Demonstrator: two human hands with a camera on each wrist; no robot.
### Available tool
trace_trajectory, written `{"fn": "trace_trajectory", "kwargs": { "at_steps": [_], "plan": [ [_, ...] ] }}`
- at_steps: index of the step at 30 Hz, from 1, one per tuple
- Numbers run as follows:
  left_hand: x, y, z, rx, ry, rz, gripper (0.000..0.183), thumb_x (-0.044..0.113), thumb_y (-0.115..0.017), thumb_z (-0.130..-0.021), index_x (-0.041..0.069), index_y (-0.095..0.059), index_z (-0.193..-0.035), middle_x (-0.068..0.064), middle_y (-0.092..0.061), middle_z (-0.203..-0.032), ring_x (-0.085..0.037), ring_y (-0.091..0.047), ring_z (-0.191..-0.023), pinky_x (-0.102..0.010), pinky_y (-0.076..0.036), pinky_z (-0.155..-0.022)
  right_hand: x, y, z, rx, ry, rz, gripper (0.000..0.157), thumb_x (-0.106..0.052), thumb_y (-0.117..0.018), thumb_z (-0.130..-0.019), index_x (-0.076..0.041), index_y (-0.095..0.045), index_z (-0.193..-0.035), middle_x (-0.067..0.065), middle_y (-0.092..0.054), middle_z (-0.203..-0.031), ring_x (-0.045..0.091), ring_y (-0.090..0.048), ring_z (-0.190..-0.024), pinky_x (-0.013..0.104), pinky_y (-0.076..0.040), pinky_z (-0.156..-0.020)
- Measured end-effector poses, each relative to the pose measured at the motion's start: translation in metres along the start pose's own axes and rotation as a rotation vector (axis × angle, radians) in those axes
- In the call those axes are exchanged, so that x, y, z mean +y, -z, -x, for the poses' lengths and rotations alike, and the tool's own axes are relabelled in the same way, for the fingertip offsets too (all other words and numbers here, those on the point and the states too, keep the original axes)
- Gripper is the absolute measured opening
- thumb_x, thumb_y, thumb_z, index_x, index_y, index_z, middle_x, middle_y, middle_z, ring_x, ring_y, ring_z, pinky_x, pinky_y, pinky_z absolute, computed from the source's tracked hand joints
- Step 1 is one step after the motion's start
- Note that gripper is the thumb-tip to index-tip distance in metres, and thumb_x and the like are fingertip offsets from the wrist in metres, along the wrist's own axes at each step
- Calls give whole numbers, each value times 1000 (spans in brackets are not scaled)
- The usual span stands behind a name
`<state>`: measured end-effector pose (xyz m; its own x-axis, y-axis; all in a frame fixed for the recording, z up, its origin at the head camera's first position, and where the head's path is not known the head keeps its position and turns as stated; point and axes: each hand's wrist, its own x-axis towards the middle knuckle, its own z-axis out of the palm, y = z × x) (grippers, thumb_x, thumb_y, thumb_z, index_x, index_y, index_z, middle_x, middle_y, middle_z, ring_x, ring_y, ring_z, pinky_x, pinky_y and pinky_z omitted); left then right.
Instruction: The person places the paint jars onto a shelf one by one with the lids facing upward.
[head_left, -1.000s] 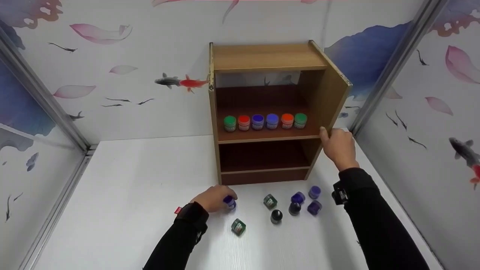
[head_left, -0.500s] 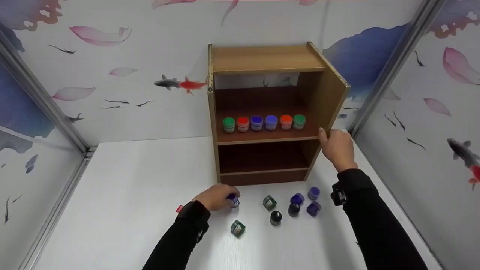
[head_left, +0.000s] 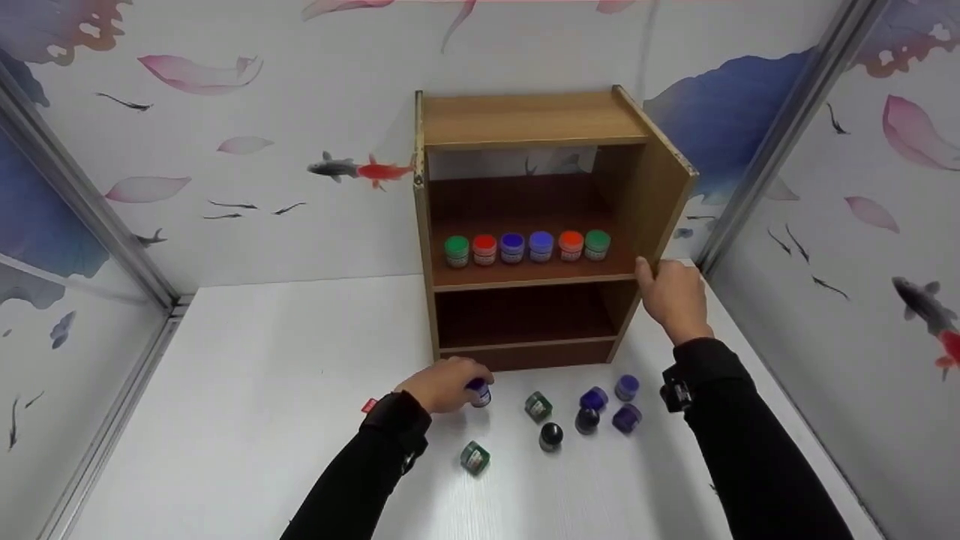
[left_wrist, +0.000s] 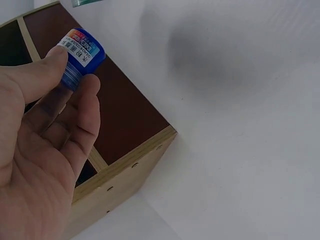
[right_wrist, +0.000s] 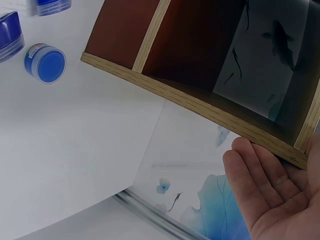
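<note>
My left hand point(head_left: 446, 384) pinches a small blue paint jar point(head_left: 480, 394) between thumb and fingers, low in front of the cabinet's base. In the left wrist view the jar point(left_wrist: 82, 52) is tilted and its printed label shows. My right hand point(head_left: 675, 300) grips the right side panel of a small wooden cabinet point(head_left: 536, 120), thumb at the front edge. The right wrist view has the fingers point(right_wrist: 265, 185) along the panel's outer face; the thumb is hidden there. On the middle shelf several paint jars point(head_left: 512, 248) with green, red, blue and orange lids stand in a row.
Several loose jars lie or stand on the white table point(head_left: 262, 390): a green jar point(head_left: 475, 458), another green jar point(head_left: 538, 406), a black-topped jar point(head_left: 550, 436) and a purple jar point(head_left: 627, 418). Printed walls point(head_left: 247, 187) enclose the table behind and at both sides.
My left hand has moved right and slightly toward the cabinet, carrying the blue paint jar. My right hand stays on the cabinet's side. The head view has shifted slightly.
</note>
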<state>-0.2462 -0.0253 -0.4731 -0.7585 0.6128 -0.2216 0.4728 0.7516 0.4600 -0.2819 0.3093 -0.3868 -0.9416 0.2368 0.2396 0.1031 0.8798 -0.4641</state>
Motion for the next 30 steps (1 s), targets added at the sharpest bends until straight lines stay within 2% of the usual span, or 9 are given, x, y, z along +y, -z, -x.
{"fn": "trace_trajectory", "kwargs": {
  "at_steps": [4,10,18,22,30],
  "plan": [
    [7,4,-3,-5,-7,-23,32,18,-64,-94,16,-64,-126,-3,-65,-125,-19,-58,-118,-38,-45,-104,1,1,0,7,-2,1,52,-38,-41,-103,1,-55,-71,30,-65,-84,45,-63,-82,49,-46,-66],
    [20,12,-9,-10,-8,-62,31,18,-61,-96,20,-64,-126,0,-66,-123,-16,-59,-114,-37,-46,-103,2,1,1,-1,-11,-3,51,-39,-41,-103,-3,-52,-69,21,-60,-74,37,-61,-73,43,-44,-61],
    [43,27,-18,-20,-53,-84,32,17,-58,-98,21,-63,-129,1,-66,-124,-15,-61,-113,-35,-48,-102,3,-1,0,39,22,-5,50,-35,-44,-102,-4,-48,-63,19,-55,-66,40,-60,-68,45,-44,-59],
    [55,33,-22,-26,-54,-81,32,19,-59,-97,22,-63,-129,0,-67,-123,-16,-62,-112,-35,-49,-101,4,-1,0,29,10,-9,50,-35,-44,-102,-3,-50,-65,19,-56,-68,39,-60,-70,46,-44,-61],
    [79,49,-31,2,-113,-123,32,19,-59,-98,22,-63,-129,1,-68,-121,-15,-63,-106,-33,-51,-97,2,-2,-1,21,13,-9,50,-36,-44,-102,-2,-52,-67,23,-60,-72,39,-61,-70,43,-44,-60]
  ]
}}
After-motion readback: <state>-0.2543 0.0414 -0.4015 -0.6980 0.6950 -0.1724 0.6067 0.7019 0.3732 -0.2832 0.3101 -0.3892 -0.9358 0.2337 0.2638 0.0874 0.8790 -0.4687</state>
